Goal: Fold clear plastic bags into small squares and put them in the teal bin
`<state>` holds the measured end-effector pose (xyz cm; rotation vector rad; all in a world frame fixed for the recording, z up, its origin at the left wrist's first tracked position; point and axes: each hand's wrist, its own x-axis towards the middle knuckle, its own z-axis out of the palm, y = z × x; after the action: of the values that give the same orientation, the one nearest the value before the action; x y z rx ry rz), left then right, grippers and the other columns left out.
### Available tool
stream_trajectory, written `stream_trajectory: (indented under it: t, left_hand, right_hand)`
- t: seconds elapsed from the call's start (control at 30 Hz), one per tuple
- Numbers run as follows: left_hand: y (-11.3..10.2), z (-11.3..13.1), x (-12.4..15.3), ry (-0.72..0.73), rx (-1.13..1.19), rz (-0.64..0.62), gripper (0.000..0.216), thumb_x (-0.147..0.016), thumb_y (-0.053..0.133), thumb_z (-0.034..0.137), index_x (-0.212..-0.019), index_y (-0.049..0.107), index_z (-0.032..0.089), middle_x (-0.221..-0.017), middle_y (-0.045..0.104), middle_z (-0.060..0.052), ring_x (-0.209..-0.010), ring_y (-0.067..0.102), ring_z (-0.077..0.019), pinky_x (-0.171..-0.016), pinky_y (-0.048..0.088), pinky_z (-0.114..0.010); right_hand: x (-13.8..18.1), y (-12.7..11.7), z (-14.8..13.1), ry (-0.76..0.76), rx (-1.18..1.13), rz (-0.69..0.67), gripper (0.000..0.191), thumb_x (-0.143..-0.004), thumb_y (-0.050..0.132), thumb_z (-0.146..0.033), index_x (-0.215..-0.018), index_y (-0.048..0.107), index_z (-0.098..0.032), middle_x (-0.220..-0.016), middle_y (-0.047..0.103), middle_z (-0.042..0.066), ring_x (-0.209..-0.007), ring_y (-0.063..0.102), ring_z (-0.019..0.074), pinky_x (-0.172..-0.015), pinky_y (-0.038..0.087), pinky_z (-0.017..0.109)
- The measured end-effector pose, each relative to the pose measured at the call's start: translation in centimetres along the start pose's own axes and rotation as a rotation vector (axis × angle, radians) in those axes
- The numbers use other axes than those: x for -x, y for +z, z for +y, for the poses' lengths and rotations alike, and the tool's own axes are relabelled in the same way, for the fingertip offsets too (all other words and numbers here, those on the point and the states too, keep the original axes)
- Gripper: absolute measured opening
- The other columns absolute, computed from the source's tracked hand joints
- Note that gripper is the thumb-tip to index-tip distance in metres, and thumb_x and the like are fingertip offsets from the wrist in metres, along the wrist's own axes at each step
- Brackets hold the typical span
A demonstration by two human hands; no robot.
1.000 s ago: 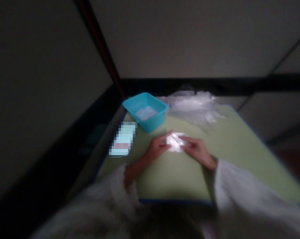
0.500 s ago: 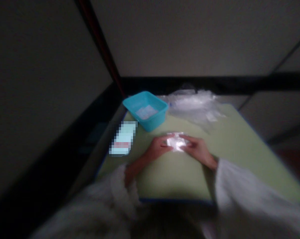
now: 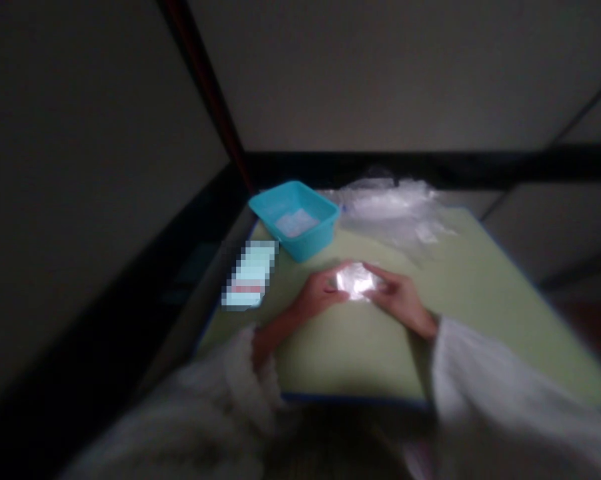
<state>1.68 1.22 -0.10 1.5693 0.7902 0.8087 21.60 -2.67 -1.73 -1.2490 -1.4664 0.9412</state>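
Note:
A small shiny clear plastic packet (image 3: pixel 356 281) lies between my two hands over the middle of the table, glaring white in the light; its contents cannot be made out. My left hand (image 3: pixel 319 292) grips its left edge, thumb on the near side and fingers on the far side. On the opposite edge my right hand (image 3: pixel 399 297) pinches it in the same way. Both hands are closed on the packet, their wrists coming out of fluffy white sleeves.
Beyond my left hand stands a turquoise plastic basket (image 3: pixel 314 248) with pale flat packets inside. Crumpled clear plastic bags (image 3: pixel 390 207) lie at the back of the yellow-green table (image 3: pixel 350 360). A lit, pixelated phone-like screen (image 3: pixel 250 275) rests at the left edge. Walls stand behind and left.
The view has shifted very slightly. Both hands keep their hold on the packet, which has tilted a little, so its glare is brighter and its shape looks changed.

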Motion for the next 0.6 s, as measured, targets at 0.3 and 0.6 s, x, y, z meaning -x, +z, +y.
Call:
stream_trajectory:
  t: [0.3, 0.6]
  left_hand:
    - [0.03, -0.02, -0.24, -0.057, 0.049, -0.016, 0.080, -0.064, 0.075, 0.022, -0.137, 0.043, 0.010, -0.086, 0.072, -0.007, -0.060, 0.062, -0.0139, -0.052, 0.045, -0.019]
    - [-0.08, -0.14, -0.23, -0.058, -0.018, 0.025, 0.077, -0.068, 0.071, 0.021, -0.138, 0.040, 0.014, -0.098, 0.071, -0.008, -0.066, 0.068, -0.0162, -0.052, 0.048, -0.018]
  right_hand:
    - [-0.08, -0.13, -0.01, -0.034, -0.011, -0.002, 0.061, -0.069, 0.074, -0.032, -0.125, 0.059, -0.017, -0.075, 0.067, 0.002, -0.071, 0.061, 0.0186, -0.058, 0.050, 0.027]
    - [-0.03, 0.15, -0.62, 0.025, -0.221, 0.070, 0.061, -0.073, 0.070, -0.041, -0.128, 0.056, -0.019, -0.089, 0.068, 0.004, -0.069, 0.059, 0.0153, -0.060, 0.051, 0.028]
